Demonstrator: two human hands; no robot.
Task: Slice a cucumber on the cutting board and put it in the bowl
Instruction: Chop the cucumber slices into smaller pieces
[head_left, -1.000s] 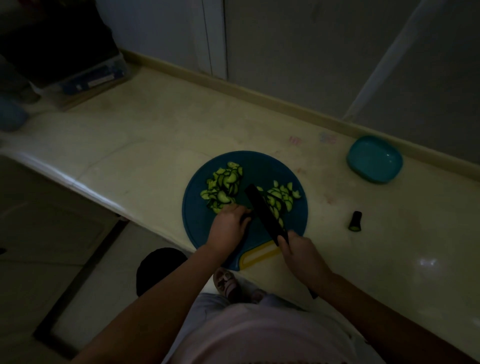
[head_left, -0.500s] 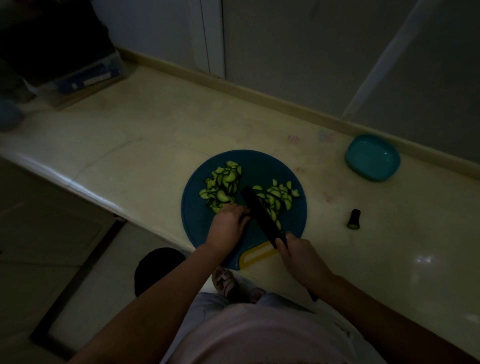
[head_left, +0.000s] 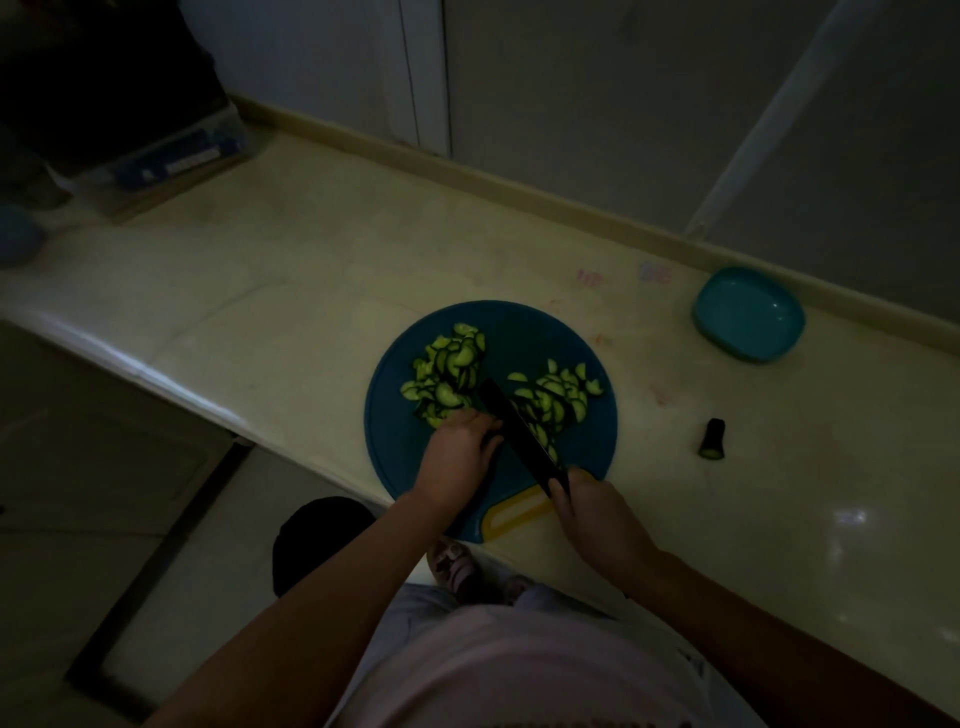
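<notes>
The person stands at a pale counter (head_left: 311, 291) in a dim room. The right hand (head_left: 597, 512) is wrapped tight round the handle of a black knife (head_left: 519, 431). The blade points up and away from that hand, across a round blue cutting board (head_left: 395, 441).

The left hand (head_left: 457, 452) is just beside the blade, on its left. Its fingers are bent down onto the board. It is too dark to see if they hold a bit of cucumber, so I cannot tell.

One pile of cucumber slices (head_left: 449, 374) lies just past the left hand's fingertips. A second pile (head_left: 561, 397) lies on the other side of the blade, past the right hand.

The blue-green bowl (head_left: 748, 314) sits on the counter far out to the right of the right hand, well apart from the board. A small dark cucumber end (head_left: 711, 439) lies on the counter, nearer to that hand than the bowl is.
</notes>
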